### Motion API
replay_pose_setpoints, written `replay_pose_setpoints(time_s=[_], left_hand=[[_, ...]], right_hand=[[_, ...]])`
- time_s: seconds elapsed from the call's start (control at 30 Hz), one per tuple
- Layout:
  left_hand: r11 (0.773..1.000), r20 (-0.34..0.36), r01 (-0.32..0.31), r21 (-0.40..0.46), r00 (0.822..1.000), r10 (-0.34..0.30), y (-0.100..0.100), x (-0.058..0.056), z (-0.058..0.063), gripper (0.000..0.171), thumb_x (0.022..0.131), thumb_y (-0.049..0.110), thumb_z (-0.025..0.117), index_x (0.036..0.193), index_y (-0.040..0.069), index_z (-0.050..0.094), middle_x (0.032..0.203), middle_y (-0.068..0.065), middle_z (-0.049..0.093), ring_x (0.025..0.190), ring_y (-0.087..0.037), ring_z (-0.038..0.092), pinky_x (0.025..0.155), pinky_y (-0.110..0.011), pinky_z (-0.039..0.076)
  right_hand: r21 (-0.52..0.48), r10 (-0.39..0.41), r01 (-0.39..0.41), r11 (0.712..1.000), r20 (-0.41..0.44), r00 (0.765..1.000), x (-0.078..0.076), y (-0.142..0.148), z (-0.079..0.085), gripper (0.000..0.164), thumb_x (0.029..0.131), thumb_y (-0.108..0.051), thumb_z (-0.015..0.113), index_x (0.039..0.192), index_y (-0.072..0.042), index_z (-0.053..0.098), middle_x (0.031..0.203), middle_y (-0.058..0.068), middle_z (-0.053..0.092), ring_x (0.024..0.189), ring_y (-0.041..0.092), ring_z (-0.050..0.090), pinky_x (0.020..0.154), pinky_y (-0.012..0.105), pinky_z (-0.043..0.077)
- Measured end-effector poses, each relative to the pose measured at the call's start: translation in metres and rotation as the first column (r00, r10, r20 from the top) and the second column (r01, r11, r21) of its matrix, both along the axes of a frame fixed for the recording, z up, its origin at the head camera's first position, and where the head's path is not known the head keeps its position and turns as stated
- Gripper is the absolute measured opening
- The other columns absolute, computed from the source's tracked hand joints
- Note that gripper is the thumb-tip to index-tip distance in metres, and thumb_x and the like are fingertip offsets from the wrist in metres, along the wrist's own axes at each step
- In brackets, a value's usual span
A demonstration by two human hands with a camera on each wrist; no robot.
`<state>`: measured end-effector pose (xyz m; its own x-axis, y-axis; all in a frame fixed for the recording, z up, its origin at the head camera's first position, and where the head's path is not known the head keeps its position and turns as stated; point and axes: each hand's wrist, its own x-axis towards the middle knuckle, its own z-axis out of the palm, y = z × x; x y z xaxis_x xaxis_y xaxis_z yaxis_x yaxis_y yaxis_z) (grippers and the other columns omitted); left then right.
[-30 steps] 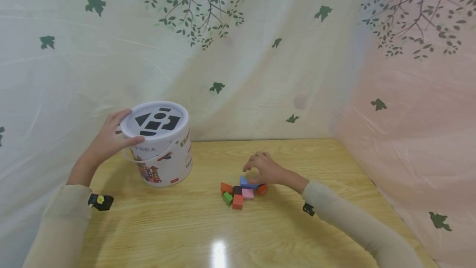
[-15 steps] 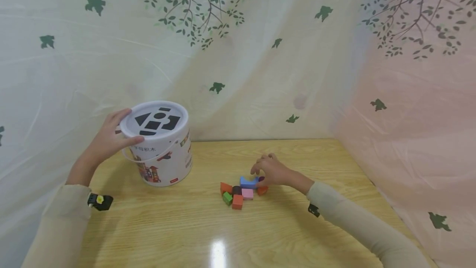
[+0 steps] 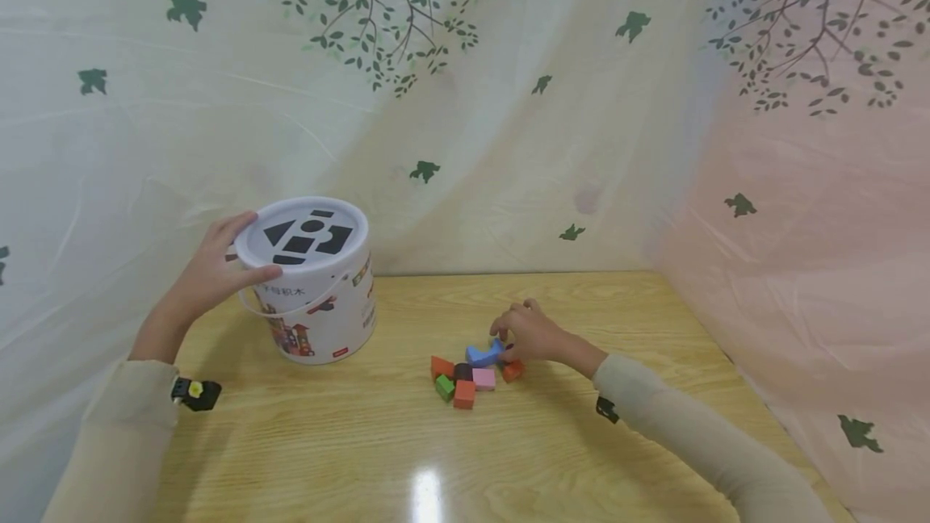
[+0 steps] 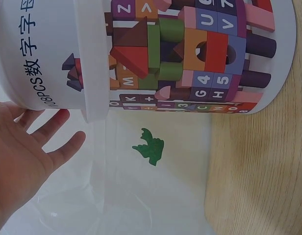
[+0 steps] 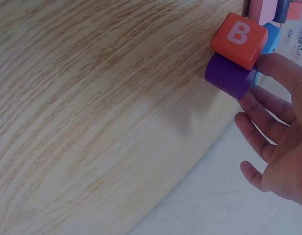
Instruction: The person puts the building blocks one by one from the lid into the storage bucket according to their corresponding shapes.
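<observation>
My left hand (image 3: 211, 273) rests against the lid rim of a white, lidded bucket (image 3: 327, 313), its thumb and fingers spread. The left wrist view shows its straight fingers (image 4: 65, 149) beside the bucket's printed wall (image 4: 190, 54). My right hand (image 3: 534, 333) pinches the right end of a blue arch block (image 3: 481, 357), which sits tilted at the back of a small group of blocks. In the right wrist view, the thumb is beside an orange block marked B (image 5: 239, 41), and a purple cylinder (image 5: 228, 76) lies close to the fingertips. The fingers partly hide the blue block.
Near the blue block lie a pink block (image 3: 483, 379), a dark cylinder (image 3: 462, 371), a green block (image 3: 446, 387), a red-orange block (image 3: 464, 395) and an orange wedge (image 3: 440, 367). Black shape-sorting openings mark the lid (image 3: 298, 224). A patterned curtain (image 3: 508, 144) stands behind the table (image 3: 327, 442).
My right hand shifted slightly right, then closed on the blue arch block, whose right end has tilted up. My left hand and the bucket stay where they were.
</observation>
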<state>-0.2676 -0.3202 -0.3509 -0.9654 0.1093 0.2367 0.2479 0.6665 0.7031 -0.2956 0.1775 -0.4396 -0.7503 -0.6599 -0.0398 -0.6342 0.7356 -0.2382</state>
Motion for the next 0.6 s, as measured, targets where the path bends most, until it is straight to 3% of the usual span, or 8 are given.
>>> replay_pose_setpoints(time_s=[0.6], left_hand=[[1.0, 0.017, -0.008, 0.014, 1.0, 0.008, -0.001, -0.001, -0.001, 0.108, 0.085, 0.034, 0.082, 0.165, 0.013, 0.011, 0.164, -0.026, 0.013, 0.144, -0.053, 0.027, 0.114, -0.075, 0.028]], right_hand=[[-0.001, 0.024, -0.024, 1.0, 0.04, 0.999, -0.011, -0.011, 0.0, 0.033, 0.082, -0.017, 0.085, 0.112, -0.008, 0.076, 0.097, 0.002, 0.076, 0.102, 0.025, 0.06, 0.109, 0.072, 0.03]])
